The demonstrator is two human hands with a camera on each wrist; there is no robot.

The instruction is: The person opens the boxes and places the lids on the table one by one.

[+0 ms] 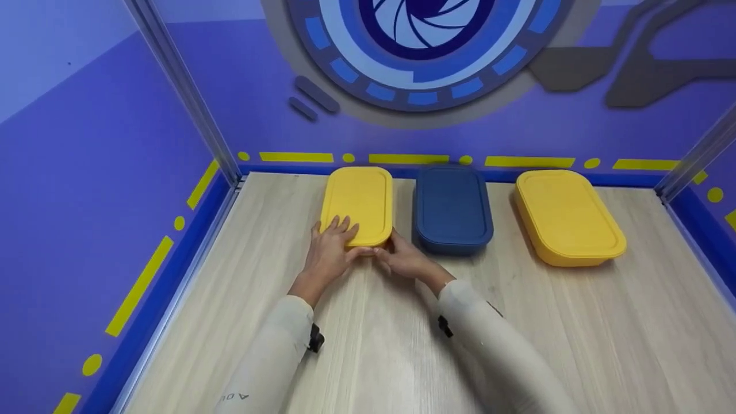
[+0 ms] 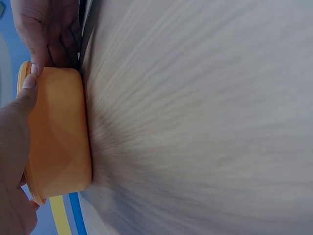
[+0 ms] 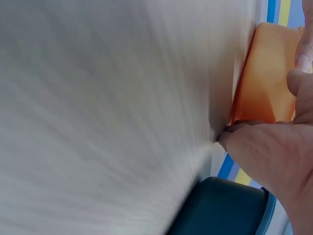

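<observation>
A yellow lidded food container (image 1: 359, 198) lies flat on the table, its short side toward me. My left hand (image 1: 330, 253) grips its front left corner, with fingers spread over the lid and the thumb at the front rim. At the front right corner, my right hand (image 1: 405, 259) holds the container, thumb by the lid's rim and fingers along the side. The two thumb tips meet near the front edge. The left wrist view shows the container's orange-looking front wall (image 2: 61, 132), with the lid on top. In the right wrist view, my right fingers reach low beside that wall (image 3: 266, 73).
A dark blue lidded container (image 1: 453, 207) stands just right of the yellow one. Farther right is another yellow lidded container (image 1: 569, 215), slightly turned. Behind them rises a blue-purple printed wall (image 1: 425, 138); a side panel (image 1: 115, 201) bounds the left. The wooden table (image 1: 368, 345) stretches toward me.
</observation>
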